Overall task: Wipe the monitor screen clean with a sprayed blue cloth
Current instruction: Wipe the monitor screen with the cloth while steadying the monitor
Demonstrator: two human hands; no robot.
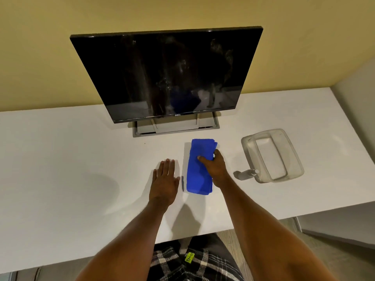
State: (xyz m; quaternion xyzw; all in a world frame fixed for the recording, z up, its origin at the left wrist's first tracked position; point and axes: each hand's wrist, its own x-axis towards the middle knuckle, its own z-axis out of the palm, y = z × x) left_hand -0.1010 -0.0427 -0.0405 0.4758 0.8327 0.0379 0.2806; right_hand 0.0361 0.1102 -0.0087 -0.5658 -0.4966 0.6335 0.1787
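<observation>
A black monitor (162, 74) stands on the white desk (71, 159) against the yellow wall, its dark screen smeared with pale streaks. In front of its stand lies a folded blue cloth (197, 175). My right hand (215, 166) grips the cloth at its right edge, thumb on top and fingers curled round the side. My left hand (165, 179) lies flat on the desk just left of the cloth, fingers straight and together, holding nothing. A small grey spray bottle (246, 174) lies on its side to the right of the cloth.
A clear plastic tub (273, 155) sits on the desk at the right, beside the spray bottle. The desk's front edge runs close to my body. A grey wall or panel closes the desk's right end.
</observation>
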